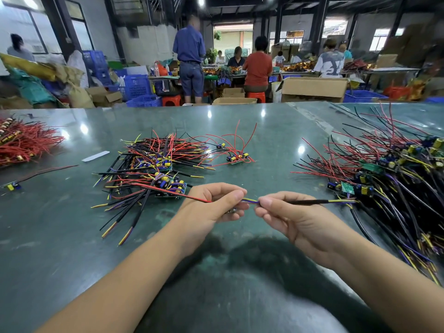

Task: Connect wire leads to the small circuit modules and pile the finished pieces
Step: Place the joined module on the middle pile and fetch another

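My left hand [216,204] curls round a small circuit module [232,211], mostly hidden under its fingers, with a red lead [173,192] trailing out to the left. My right hand [286,216] pinches a black-sleeved cable [307,202] whose yellow and purple wires [251,201] bridge the gap between both thumbs. The cable's far end shows bare yellow and purple tips at the right. A pile of wired modules [156,169] lies beyond my left hand. A bigger heap of modules and wires [394,179] spreads at the right.
A small group of modules with red leads [236,157] sits mid-table. Red wire bundles [21,143] lie far left, a lone module [12,186] and a white strip [95,156] near them. The green table [240,260] ends ahead; people, boxes and blue crates stand beyond.
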The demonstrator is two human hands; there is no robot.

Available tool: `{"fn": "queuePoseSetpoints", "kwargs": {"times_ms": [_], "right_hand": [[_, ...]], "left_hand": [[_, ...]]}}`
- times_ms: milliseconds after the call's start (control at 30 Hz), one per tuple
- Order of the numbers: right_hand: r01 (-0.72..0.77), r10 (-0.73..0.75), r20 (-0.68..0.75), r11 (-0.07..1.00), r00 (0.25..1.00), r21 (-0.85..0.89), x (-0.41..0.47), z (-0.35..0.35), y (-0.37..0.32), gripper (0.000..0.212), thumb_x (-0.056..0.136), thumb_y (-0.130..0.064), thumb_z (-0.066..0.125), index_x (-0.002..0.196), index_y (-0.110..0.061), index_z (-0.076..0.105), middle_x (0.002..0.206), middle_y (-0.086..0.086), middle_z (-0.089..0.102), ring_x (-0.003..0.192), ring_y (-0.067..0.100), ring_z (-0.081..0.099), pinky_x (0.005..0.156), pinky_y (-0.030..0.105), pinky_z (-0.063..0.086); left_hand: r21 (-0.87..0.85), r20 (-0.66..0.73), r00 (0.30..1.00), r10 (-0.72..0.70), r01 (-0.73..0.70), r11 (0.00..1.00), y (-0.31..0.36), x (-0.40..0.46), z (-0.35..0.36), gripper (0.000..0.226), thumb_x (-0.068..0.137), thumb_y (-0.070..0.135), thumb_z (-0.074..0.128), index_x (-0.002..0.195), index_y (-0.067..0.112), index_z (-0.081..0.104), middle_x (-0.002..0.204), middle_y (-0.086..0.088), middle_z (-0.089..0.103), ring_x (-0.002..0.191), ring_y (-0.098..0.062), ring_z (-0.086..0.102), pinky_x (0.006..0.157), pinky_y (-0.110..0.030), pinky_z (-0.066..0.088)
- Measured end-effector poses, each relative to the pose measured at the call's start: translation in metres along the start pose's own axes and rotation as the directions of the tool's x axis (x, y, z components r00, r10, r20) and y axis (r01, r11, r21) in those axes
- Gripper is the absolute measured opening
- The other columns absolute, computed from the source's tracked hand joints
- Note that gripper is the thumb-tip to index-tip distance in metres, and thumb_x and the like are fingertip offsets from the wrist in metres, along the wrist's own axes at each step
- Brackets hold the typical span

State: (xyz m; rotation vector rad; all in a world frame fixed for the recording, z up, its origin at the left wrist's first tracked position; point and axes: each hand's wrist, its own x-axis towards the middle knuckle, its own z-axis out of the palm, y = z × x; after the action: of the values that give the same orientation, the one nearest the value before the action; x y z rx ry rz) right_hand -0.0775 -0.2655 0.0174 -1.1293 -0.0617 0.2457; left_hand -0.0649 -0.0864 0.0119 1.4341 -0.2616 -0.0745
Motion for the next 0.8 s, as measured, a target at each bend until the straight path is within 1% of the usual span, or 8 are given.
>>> {"fn": "queuePoseSetpoints", "kwargs": {"times_ms": [133,233,267,367,467,533,633,800], "right_hand": [[-0.037,0.029,0.082,0.994,0.996,0.104,-0.003,-0.001,-0.005,0.012,0.057,-0.014,0.076,0.066,-0.006,0.075,0.066,0.010,0.069,0.060,0.008,0.068,0.053,0.012,0.052],[-0.092,0.065,0.164,0.982,0.984,0.164,-0.007,-0.003,-0.008,0.039,0.037,-0.016,0.094,0.069,-0.004,0.075,0.065,0.011,0.068,0.055,0.007,0.066,0.050,0.013,0.052],[-0.102,0.075,0.159,0.980,0.985,0.172,-0.007,-0.004,-0.008,0.041,0.036,-0.015,0.095,0.070,-0.004,0.076,0.066,0.011,0.068,0.055,0.008,0.066,0.049,0.013,0.052],[-0.081,0.068,0.066,0.972,0.995,0.220,-0.003,-0.003,-0.010,0.020,0.056,-0.015,0.078,0.073,-0.004,0.077,0.071,0.011,0.071,0.058,0.007,0.068,0.050,0.013,0.053],[-0.018,0.037,-0.055,0.945,0.998,0.327,0.004,-0.006,-0.012,0.017,0.069,-0.016,0.066,0.073,-0.003,0.076,0.072,0.008,0.070,0.064,0.009,0.070,0.052,0.014,0.054],[0.005,0.036,-0.108,0.934,0.994,0.357,0.007,-0.007,-0.013,0.025,0.080,-0.019,0.060,0.072,-0.001,0.076,0.071,0.009,0.069,0.066,0.011,0.071,0.054,0.015,0.054],[-0.012,0.062,-0.133,0.938,0.989,0.346,0.011,-0.009,-0.010,0.047,0.097,-0.020,0.044,0.068,-0.001,0.076,0.070,0.011,0.070,0.063,0.011,0.070,0.052,0.017,0.055],[0.023,0.057,-0.207,0.931,0.977,0.365,0.015,-0.014,-0.010,0.062,0.101,-0.026,0.035,0.061,0.000,0.074,0.057,0.010,0.061,0.042,0.009,0.051,0.040,0.014,0.043]], "left_hand": [[-0.102,0.026,0.999,0.042,-0.039,0.994,0.004,-0.001,0.003,0.015,0.071,0.024,0.068,0.081,0.017,0.076,0.075,-0.007,0.073,0.063,-0.011,0.066,0.060,-0.019,0.052],[-0.150,0.080,0.994,0.069,-0.057,0.987,0.005,-0.003,0.007,0.007,0.077,0.020,0.071,0.081,0.021,0.077,0.071,-0.004,0.072,0.060,-0.009,0.065,0.057,-0.017,0.051],[-0.151,0.077,0.994,0.078,-0.066,0.986,0.005,-0.003,0.007,0.007,0.078,0.019,0.072,0.081,0.021,0.077,0.071,-0.004,0.072,0.061,-0.009,0.066,0.058,-0.017,0.051],[-0.164,-0.039,0.994,0.101,-0.106,0.981,0.006,-0.002,0.003,0.010,0.072,0.021,0.070,0.079,0.019,0.077,0.071,-0.005,0.072,0.062,-0.009,0.066,0.058,-0.017,0.052],[-0.146,-0.163,0.978,0.127,-0.151,0.978,0.006,0.001,-0.002,0.010,0.070,0.020,0.069,0.076,0.014,0.075,0.070,-0.006,0.072,0.060,-0.010,0.066,0.056,-0.016,0.051],[-0.078,-0.193,0.969,0.154,-0.171,0.982,0.004,0.002,-0.002,0.004,0.076,0.013,0.068,0.078,0.013,0.072,0.070,-0.006,0.072,0.060,-0.010,0.066,0.056,-0.016,0.052],[0.002,-0.214,0.960,0.182,-0.186,0.983,0.002,0.003,-0.002,0.011,0.083,0.004,0.065,0.080,0.012,0.071,0.069,-0.004,0.072,0.061,-0.009,0.066,0.057,-0.016,0.052],[0.041,-0.190,0.963,0.190,-0.185,0.982,0.001,0.003,-0.003,0.012,0.083,0.005,0.066,0.079,0.015,0.071,0.068,-0.005,0.072,0.061,-0.009,0.066,0.057,-0.016,0.052]]}}
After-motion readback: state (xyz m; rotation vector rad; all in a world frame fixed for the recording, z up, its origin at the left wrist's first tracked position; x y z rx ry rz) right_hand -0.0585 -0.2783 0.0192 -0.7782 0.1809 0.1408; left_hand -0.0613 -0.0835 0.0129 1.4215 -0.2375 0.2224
